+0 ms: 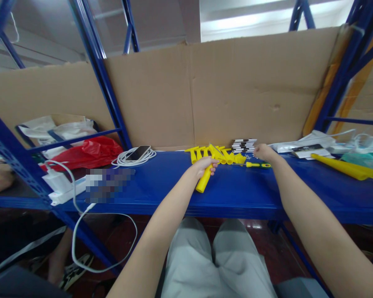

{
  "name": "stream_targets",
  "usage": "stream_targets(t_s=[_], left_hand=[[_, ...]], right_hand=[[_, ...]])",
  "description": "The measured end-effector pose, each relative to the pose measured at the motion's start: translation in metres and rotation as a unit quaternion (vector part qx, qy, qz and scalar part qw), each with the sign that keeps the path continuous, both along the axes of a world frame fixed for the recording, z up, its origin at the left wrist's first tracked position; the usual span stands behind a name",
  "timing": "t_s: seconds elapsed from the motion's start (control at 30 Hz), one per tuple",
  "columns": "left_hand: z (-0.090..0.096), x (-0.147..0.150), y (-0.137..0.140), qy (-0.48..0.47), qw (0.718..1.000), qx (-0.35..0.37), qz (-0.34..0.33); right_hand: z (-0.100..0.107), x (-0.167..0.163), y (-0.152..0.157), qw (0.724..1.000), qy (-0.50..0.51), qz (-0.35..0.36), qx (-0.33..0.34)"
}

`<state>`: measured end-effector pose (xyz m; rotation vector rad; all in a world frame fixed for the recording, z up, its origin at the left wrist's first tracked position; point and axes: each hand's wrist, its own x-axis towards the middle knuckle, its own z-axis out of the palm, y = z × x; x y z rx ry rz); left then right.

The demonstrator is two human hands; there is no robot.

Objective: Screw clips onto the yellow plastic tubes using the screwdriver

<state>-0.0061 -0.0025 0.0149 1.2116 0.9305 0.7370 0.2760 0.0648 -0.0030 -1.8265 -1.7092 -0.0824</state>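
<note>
My left hand (206,165) is wrapped round a yellow tool with a thick tubular handle (203,183), whose lower end points toward me; its head lies among other yellow pieces. Several similar yellow tools (199,153) are in a row behind it, near the cardboard. Fingers closed, my right hand (262,152) hovers beside a stack of small black-and-white packs (244,145); whatever it pinches is too small to make out. Tiny loose pieces (249,157) lie just left of it. In front of them is a screwdriver (257,164) with a yellow-and-green handle.
Long yellow pieces (345,166) and white packages (311,151) lie on the right. To the left are a phone (139,153) on a coiled white cable, a red bag (87,152) and a power strip (66,193). Cardboard (224,91) walls the back. Another person's arm (0,178) shows at far left.
</note>
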Motion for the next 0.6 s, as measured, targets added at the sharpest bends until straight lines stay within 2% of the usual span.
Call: stream_targets(t_s=[0.03,0.1,0.17,0.27,0.43,0.6], left_hand=[[0.0,0.0,0.0,-0.001,1.0,0.0,0.001],[-0.001,0.0,0.0,-0.005,1.0,0.003,0.004],[-0.001,0.0,0.001,-0.009,1.0,0.007,0.002],[0.0,0.0,0.0,-0.014,1.0,0.009,-0.015],[0.004,-0.001,-0.002,-0.026,0.999,-0.004,-0.029],[0.006,-0.001,-0.001,-0.036,0.998,-0.022,-0.039]], right_hand=[[0.005,-0.01,-0.005,0.999,0.044,0.016,-0.023],[0.011,-0.03,-0.013,0.988,0.137,0.073,-0.008],[0.014,-0.05,-0.019,0.964,0.219,0.146,0.02],[0.012,-0.078,-0.025,0.924,0.295,0.242,0.016],[0.005,-0.104,-0.028,0.885,0.35,0.306,-0.035],[0.001,-0.109,-0.028,0.877,0.353,0.32,-0.062]])
